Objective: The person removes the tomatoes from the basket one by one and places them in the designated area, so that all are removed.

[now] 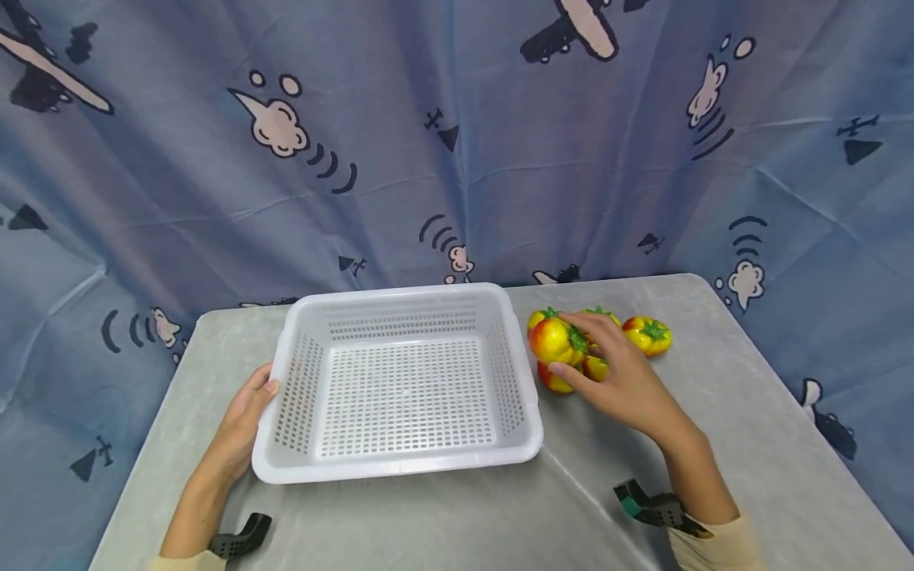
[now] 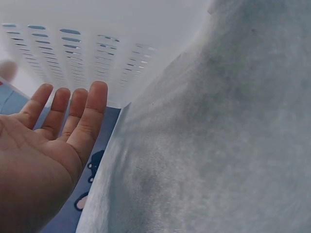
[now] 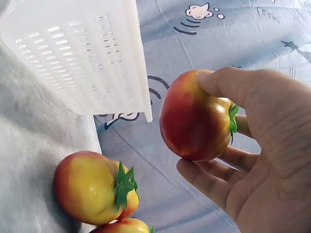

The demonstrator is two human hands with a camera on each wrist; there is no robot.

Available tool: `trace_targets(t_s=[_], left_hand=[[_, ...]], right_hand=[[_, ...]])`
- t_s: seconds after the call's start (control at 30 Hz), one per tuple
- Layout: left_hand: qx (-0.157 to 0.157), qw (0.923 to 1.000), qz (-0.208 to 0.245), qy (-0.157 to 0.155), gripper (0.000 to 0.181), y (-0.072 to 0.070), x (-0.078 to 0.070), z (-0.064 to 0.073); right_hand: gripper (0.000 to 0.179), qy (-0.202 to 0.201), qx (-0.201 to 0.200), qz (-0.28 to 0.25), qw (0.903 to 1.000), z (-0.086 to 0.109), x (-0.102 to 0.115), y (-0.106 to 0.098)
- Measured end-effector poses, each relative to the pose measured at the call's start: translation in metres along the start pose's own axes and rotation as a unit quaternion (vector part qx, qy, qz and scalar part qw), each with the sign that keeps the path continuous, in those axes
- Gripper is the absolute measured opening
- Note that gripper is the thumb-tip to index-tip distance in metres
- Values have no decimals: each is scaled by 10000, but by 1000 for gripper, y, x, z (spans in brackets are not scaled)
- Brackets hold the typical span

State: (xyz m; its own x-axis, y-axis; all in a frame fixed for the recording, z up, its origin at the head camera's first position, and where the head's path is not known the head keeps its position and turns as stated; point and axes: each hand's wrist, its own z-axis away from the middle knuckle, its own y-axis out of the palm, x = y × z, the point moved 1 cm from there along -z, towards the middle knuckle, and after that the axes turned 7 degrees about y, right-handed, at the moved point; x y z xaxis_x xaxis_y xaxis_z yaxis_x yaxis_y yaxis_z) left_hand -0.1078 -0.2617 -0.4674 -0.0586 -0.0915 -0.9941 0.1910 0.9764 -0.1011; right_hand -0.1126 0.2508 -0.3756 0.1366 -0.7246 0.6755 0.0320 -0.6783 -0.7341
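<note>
A white perforated plastic basket [image 1: 524,396] rests on the table with nothing inside it. My left hand [image 1: 239,428] holds its left side, thumb at the rim and the other fingers [image 2: 90,116] along the outer wall. Just beyond the basket's right side, my right hand [image 1: 631,388] grips a red-and-yellow tomato [image 3: 192,116] with a green leafy top, between thumb and fingers. In the right wrist view this tomato is raised above the others. Several similar tomatoes [image 3: 90,187] cluster beneath that hand, partly hidden by it in the head view.
One tomato [image 1: 648,336] lies a little apart, to the right of the cluster. The grey-covered table [image 1: 457,527] ends at a blue patterned curtain [image 1: 400,143] behind it. Each wrist wears a dark band [image 1: 241,538].
</note>
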Motion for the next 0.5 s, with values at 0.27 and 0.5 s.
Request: trace_targets(t_s=[0.27,0.5], left_hand=[[29,10000,14,55,49,0,-2,-2],[72,9999,70,95,46,-2,-1,-1]], right_hand=[[66,-85,-186,-8,9998,-1,-7,-2],[65,18,-291,44,9996,3,-16,-10]])
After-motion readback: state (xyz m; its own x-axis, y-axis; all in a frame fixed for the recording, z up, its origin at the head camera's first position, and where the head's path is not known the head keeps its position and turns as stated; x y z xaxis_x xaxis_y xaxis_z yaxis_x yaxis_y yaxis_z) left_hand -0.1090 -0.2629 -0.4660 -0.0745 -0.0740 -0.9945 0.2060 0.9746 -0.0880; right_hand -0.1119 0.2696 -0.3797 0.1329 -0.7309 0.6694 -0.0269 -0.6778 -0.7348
